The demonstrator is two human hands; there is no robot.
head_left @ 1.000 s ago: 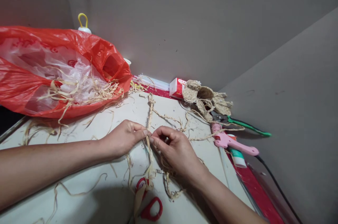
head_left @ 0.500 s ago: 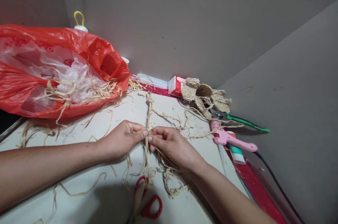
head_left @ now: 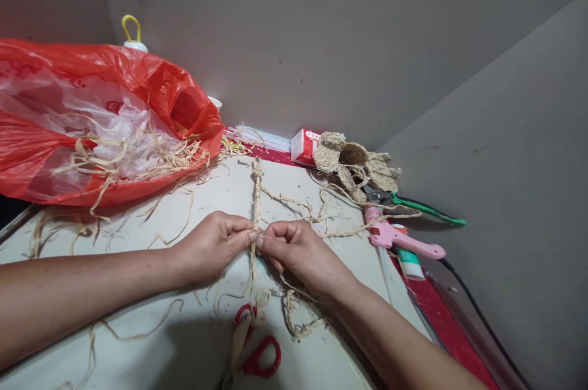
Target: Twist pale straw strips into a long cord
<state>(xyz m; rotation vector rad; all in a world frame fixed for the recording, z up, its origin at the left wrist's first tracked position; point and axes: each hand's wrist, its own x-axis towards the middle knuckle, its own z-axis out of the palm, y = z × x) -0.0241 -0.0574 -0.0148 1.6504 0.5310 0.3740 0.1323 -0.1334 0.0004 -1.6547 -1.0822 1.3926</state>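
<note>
A pale straw stem [head_left: 256, 197], wrapped with fibre, runs away from me across the white table. My left hand [head_left: 211, 247] pinches it between thumb and index finger from the left side. Opposite, the thumb and fingers of my right hand [head_left: 296, 255] close on the same spot, on a straw strand whose tip is hidden. Loose strand ends hang below both hands. A twisted straw cord [head_left: 294, 200] trails right from the stem. Near the table's front lie red-handled scissors [head_left: 264, 356], partly under straw, and a short braided piece [head_left: 294, 322].
At left a red plastic bag [head_left: 156, 75] spills dry straw. Along the back stand a red-and-white box [head_left: 303, 146] and woven straw pieces [head_left: 331, 154]. Green-handled pliers [head_left: 427, 209], a pink glue gun [head_left: 404, 242] with a cable and a green-and-white bottle [head_left: 408, 261] lie at right.
Both hands stay pinched at the stem, fingertips drawn slightly closer together. The right fingers have curled in a little. The whole view has shifted slightly.
</note>
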